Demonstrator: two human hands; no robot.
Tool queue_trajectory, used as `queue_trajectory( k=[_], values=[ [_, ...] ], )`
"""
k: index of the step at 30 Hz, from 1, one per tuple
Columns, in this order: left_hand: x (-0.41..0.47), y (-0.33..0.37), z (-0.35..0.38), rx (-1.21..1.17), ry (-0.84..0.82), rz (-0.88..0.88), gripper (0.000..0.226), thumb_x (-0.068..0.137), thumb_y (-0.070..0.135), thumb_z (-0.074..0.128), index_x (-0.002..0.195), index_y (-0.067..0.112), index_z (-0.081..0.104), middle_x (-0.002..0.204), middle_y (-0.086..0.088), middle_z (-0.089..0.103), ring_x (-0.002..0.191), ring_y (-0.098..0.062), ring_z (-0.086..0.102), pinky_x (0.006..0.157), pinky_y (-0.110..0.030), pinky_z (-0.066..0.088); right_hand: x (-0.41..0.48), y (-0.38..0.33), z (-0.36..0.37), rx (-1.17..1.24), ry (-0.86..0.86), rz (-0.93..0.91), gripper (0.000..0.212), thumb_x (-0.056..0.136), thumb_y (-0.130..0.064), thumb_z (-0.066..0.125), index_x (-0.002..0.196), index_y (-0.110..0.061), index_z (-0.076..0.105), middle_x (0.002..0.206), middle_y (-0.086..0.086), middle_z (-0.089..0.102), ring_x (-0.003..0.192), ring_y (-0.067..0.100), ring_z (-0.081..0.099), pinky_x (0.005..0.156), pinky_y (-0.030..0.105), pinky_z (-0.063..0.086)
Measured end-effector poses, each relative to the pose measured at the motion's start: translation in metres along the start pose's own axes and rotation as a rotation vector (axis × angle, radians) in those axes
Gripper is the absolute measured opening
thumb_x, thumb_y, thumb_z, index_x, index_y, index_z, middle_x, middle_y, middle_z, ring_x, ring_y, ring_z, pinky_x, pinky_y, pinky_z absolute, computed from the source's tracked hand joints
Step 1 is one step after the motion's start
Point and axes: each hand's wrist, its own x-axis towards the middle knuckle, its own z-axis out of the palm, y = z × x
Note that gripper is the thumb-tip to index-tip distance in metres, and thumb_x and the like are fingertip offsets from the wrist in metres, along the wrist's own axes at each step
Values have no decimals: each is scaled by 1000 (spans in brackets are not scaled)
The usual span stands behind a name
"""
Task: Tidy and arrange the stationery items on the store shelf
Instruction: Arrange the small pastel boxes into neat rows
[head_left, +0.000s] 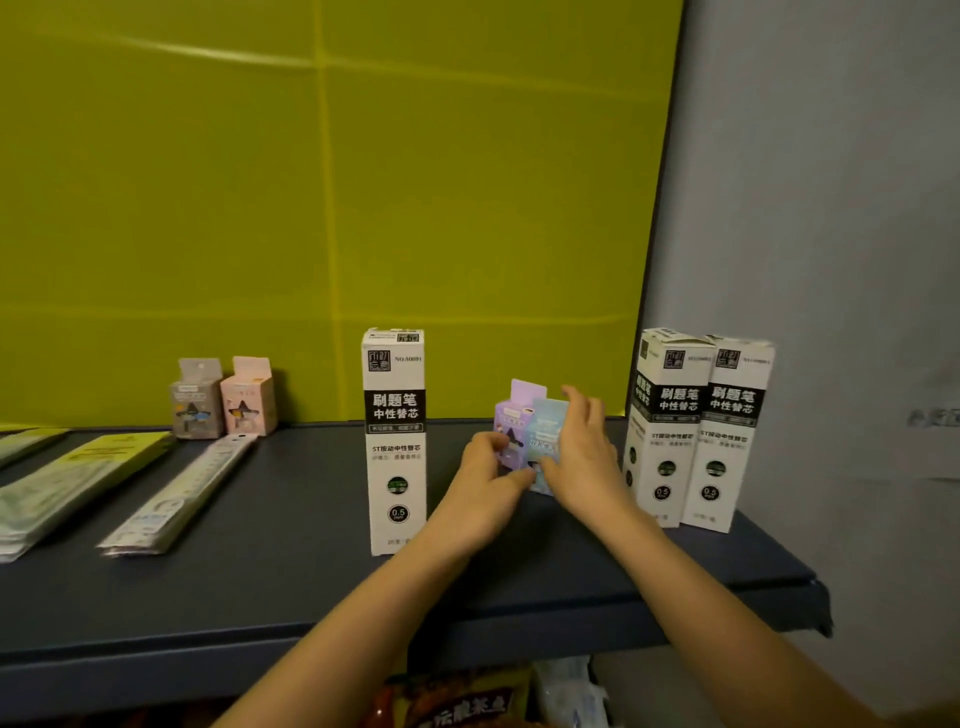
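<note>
Both hands pinch small cartons: the left hand (485, 480) closes on a lilac cardboard box (511, 421), the right hand (582, 457) on a pale blue box (545, 434), touching side by side on the dark blue metal shelf (311, 582). Pairing seems half done. At nine o'clock stands one tall white refill carton (396, 441); at three o'clock two more (698, 431), hemming the gap. Far left, grey and pink boxes (223, 397) sit paired, while flat packets (176, 499) lie askew, likely still to straighten.

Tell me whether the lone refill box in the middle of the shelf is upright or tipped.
Upright. The refill box stands on its short end on the shelf, print reading right way up.
</note>
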Motion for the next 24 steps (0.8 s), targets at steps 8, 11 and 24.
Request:
queue_trajectory(
  k=[8,11,24],
  values=[
    [37,14,9,-107,180,-123,51,89,1,47,133,4,22,120,-11,49,99,-18,48,72,-24,42,-42,15,-38,177,118,-167,65,82,-12,66,135,-20,30,133,2,41,115,5,41,88,17,37],
    [51,12,16,-47,205,-177,68,84,7,59,137,3,16,135,-16,42,120,-27,47,87,-32,39,-57,27,-55,335,68,-129,64,80,-10,68,131,-26,33,131,1,47,116,10,49,96,30,48],
    [74,7,30,60,109,-174,44,68,7,76,108,12,59,118,-14,63,102,-25,60,89,-38,52,-76,47,-80,497,-31,-54,65,79,-8,67,105,-55,30,128,1,54,115,17,56,85,33,55]
  ],
)
